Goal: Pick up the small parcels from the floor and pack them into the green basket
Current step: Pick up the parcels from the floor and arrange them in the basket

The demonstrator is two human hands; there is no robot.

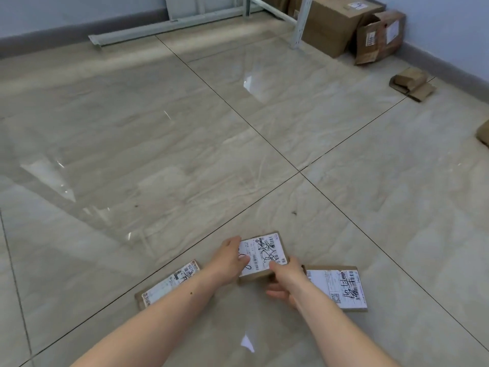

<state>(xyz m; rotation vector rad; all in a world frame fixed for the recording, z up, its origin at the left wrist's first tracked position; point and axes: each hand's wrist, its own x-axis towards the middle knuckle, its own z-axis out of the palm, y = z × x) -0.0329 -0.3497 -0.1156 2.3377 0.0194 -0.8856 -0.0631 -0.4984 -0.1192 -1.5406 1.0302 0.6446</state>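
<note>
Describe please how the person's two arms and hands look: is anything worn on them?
Both forearms are bare: no sleeves reach into view. The left hand and the right hand wear no gloves, and no rings, watch or bracelet show. The left forearm has one small dark spot.

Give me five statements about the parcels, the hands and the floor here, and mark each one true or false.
1. Both hands hold the middle parcel. True: the left hand and the right hand grip its two sides.
2. The green basket stands beside the parcels. False: no basket is in view.
3. A parcel lies on the floor on each side of the held one. True: the left parcel and the right parcel.
4. The parcels' labels face down. False: all three white labels face up.
5. The big boxes stand in the middle of the floor. False: they sit against the far wall.
</note>
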